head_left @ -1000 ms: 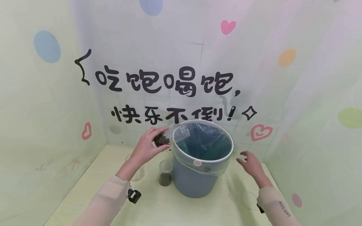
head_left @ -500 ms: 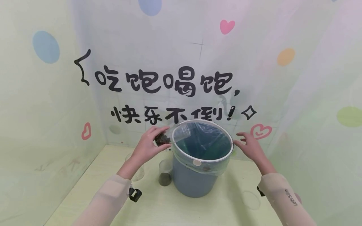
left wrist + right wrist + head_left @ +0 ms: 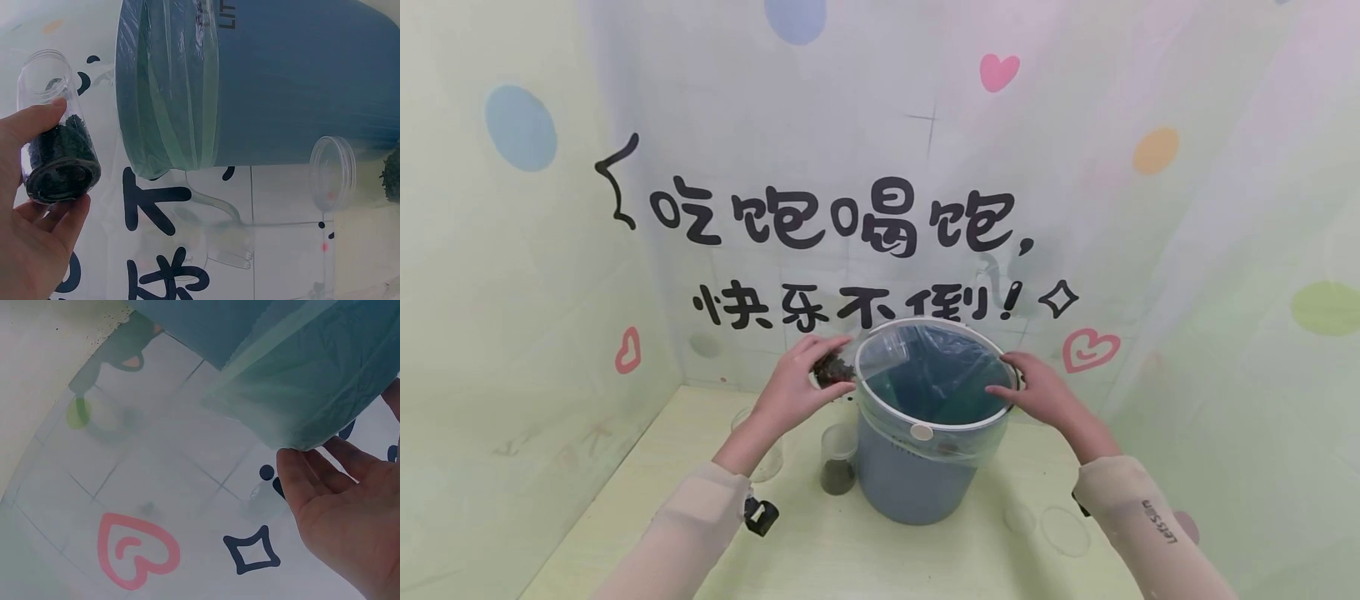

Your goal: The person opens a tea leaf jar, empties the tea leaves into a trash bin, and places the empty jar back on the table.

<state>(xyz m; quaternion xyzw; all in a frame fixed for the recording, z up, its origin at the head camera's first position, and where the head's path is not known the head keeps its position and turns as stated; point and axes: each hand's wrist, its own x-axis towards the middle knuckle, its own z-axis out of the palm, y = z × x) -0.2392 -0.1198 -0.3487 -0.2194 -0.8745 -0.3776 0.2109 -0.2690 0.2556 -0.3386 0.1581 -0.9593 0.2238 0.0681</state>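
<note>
My left hand (image 3: pixel 786 387) grips the bottom end of a clear jar (image 3: pixel 883 352), tilted nearly level. Its open mouth reaches past the left rim of a blue trash bin (image 3: pixel 917 483). Dark, crumbly leaf-like bits (image 3: pixel 62 147) sit toward the jar's base in the left wrist view. A thin translucent bag (image 3: pixel 306 381) lines the bin and folds down outside under its white rim. At the bin's right side, my right hand (image 3: pixel 1048 396) holds the rim, thumb over the inside and fingers outside.
A second clear jar (image 3: pixel 838 454), partly filled with dark material, stands left of the bin. Another clear jar (image 3: pixel 769 467) is partly hidden behind my left wrist. Two clear round lids (image 3: pixel 1066 532) lie on the table (image 3: pixel 880 562) at right. Printed walls enclose the table.
My right hand has come up and left from beside the bin and now holds its rim. The left hand keeps the tilted jar nearly in place; the bits have slid slightly toward its mouth.
</note>
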